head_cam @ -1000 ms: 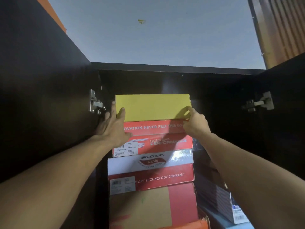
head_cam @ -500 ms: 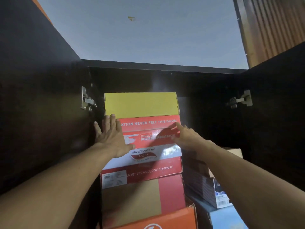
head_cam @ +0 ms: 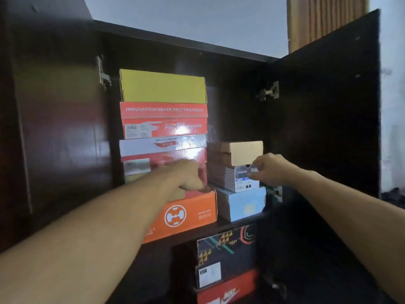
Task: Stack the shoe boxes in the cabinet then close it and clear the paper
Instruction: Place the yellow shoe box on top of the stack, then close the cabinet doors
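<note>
Head view: my left hand (head_cam: 188, 176), fingers curled, rests on the orange box (head_cam: 186, 213) at the shelf's front edge; whether it grips is unclear. My right hand (head_cam: 270, 170) pinches the grey box's (head_cam: 232, 178) end. Cabinet (head_cam: 324, 128), both doors open, holds left stack of five, yellow box (head_cam: 163, 86) topmost, right stack of three, ends outward.

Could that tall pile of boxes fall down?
Maybe. The yellow box tops a tall stack, and the left hand is at the orange box at its bottom, which juts past the shelf edge; a hard nudge could tip the stack. The right hand is at the grey box under the tan box, which might slide off.
</note>
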Demonstrator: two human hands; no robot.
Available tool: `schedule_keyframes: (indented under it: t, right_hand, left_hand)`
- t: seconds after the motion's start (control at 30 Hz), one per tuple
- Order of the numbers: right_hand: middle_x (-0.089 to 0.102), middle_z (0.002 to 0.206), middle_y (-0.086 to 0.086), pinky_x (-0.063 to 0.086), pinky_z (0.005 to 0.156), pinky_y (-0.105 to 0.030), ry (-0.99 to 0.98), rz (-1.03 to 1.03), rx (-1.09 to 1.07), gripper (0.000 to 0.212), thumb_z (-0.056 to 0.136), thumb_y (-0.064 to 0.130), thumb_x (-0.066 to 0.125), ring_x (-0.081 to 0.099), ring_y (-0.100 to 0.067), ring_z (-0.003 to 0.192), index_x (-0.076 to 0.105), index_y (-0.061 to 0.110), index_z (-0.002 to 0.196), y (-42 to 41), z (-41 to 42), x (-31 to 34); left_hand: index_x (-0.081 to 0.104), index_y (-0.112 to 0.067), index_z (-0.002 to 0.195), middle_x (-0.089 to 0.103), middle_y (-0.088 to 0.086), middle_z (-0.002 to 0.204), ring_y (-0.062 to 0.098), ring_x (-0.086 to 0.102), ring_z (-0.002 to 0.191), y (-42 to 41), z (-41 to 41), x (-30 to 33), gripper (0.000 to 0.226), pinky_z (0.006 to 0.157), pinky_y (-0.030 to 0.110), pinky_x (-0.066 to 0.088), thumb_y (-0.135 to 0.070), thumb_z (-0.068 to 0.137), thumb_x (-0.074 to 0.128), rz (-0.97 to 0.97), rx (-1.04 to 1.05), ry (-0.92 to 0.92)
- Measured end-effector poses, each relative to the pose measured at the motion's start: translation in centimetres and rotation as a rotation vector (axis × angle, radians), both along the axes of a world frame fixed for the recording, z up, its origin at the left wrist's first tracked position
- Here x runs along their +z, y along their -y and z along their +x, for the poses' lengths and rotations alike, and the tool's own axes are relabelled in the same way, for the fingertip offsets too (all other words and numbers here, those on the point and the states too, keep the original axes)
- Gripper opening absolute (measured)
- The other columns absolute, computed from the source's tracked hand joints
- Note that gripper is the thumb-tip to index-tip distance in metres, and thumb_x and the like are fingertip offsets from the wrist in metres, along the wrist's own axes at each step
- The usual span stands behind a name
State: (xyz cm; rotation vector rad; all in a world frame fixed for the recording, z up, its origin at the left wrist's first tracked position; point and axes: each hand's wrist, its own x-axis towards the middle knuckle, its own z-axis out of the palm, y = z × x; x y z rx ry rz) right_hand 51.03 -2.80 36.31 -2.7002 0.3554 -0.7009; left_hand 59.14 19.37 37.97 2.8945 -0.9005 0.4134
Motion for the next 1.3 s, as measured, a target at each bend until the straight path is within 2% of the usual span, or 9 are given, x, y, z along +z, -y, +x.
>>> schedule_keyframes:
  t: [0.07, 0.2, 0.27, 0.33, 0.47, 0.77, 0.87, 1.1, 1.3]
  right_hand:
    - [0.068, 0.110, -0.006, 0.057, 0.085, -0.036, -0.041, -0.017, -0.017, 0.047, 0.088, 0.039, 0.068, 0.066, -0.023, 0.094, 0.061, 0.008, 0.124, -0.1, -3.1, -1.3]
    - [0.069, 0.101, -0.006, 0.053, 0.074, -0.030, -0.085, -0.048, -0.070, 0.041, 0.088, 0.040, 0.067, 0.065, -0.020, 0.088, 0.069, 0.008, 0.112, -0.2, -8.6, -4.1]
    - [0.071, 0.103, -0.009, 0.055, 0.081, -0.036, -0.119, -0.052, -0.113, 0.044, 0.086, 0.042, 0.069, 0.066, -0.023, 0.092, 0.070, 0.005, 0.110, 0.2, -10.9, -5.5]
    - [0.071, 0.106, -0.012, 0.057, 0.085, -0.040, -0.141, -0.013, -0.141, 0.049, 0.085, 0.043, 0.070, 0.068, -0.025, 0.092, 0.068, 0.004, 0.114, 0.9, -13.0, -7.0]
    - [0.068, 0.109, -0.009, 0.060, 0.075, -0.035, -0.174, 0.058, -0.164, 0.062, 0.083, 0.047, 0.071, 0.069, -0.024, 0.088, 0.058, 0.009, 0.130, 2.9, -16.1, -10.0]
    - [0.066, 0.114, -0.013, 0.061, 0.077, -0.039, -0.203, 0.133, -0.296, 0.064, 0.081, 0.046, 0.073, 0.069, -0.028, 0.089, 0.059, 0.008, 0.130, 10.5, -18.8, -16.2]
    - [0.064, 0.119, -0.013, 0.059, 0.081, -0.039, -0.192, 0.125, -0.341, 0.062, 0.084, 0.042, 0.072, 0.066, -0.031, 0.097, 0.058, 0.004, 0.131, 13.4, -18.3, -17.8]
    - [0.057, 0.124, -0.014, 0.059, 0.083, -0.045, -0.088, 0.297, -0.450, 0.058, 0.088, 0.035, 0.069, 0.064, -0.032, 0.099, 0.047, 0.005, 0.133, 18.9, -14.2, -20.5]
    - [0.058, 0.128, -0.008, 0.054, 0.080, -0.038, 0.066, 0.507, -0.440, 0.052, 0.091, 0.028, 0.065, 0.059, -0.028, 0.109, 0.044, 0.011, 0.136, 22.3, -10.3, -23.1]
  left_hand:
    - [0.058, -0.022, 0.120, 0.062, 0.001, 0.120, 0.022, 0.058, 0.100, 0.7, -2.6, -1.7, 0.058, 0.087, 0.035, 0.049, -0.054, 0.074, 0.072, -0.021, -0.079, -0.059]
    - [0.053, -0.021, 0.127, 0.059, -0.002, 0.125, 0.022, 0.059, 0.106, 1.7, -6.8, -6.3, 0.074, 0.091, 0.039, 0.050, -0.059, 0.067, 0.074, -0.011, -0.164, -0.150]
    - [0.055, -0.020, 0.125, 0.060, 0.000, 0.121, 0.022, 0.059, 0.102, 2.1, -8.6, -8.4, 0.074, 0.089, 0.040, 0.051, -0.061, 0.066, 0.073, 0.023, -0.187, -0.156]
    - [0.052, -0.017, 0.130, 0.059, 0.003, 0.124, 0.025, 0.059, 0.105, 2.5, -10.3, -10.4, 0.078, 0.090, 0.040, 0.051, -0.061, 0.069, 0.072, 0.021, -0.194, -0.170]
    - [0.041, -0.018, 0.143, 0.050, 0.005, 0.141, 0.028, 0.053, 0.123, 3.6, -13.5, -14.3, 0.084, 0.094, 0.039, 0.048, -0.057, 0.074, 0.071, 0.052, -0.228, -0.222]
    - [0.059, -0.021, 0.112, 0.062, 0.005, 0.114, 0.029, 0.060, 0.103, 11.4, -15.9, -20.8, 0.055, 0.078, 0.039, 0.051, -0.056, 0.071, 0.070, 0.052, -0.325, -0.192]
    - [0.057, -0.021, 0.118, 0.061, 0.003, 0.119, 0.028, 0.059, 0.108, 15.0, -15.4, -23.2, 0.054, 0.078, 0.037, 0.048, -0.053, 0.075, 0.068, -0.007, -0.342, -0.179]
    - [0.044, -0.016, 0.135, 0.048, 0.007, 0.137, 0.030, 0.043, 0.128, 21.5, -14.0, -30.9, 0.065, 0.103, 0.046, 0.039, -0.050, 0.082, 0.062, -0.060, -0.327, -0.205]
    - [0.033, -0.017, 0.144, 0.031, 0.005, 0.153, 0.027, 0.029, 0.140, 24.2, -13.9, -36.8, 0.074, 0.115, 0.045, 0.025, -0.047, 0.084, 0.063, -0.327, -0.295, -0.306]
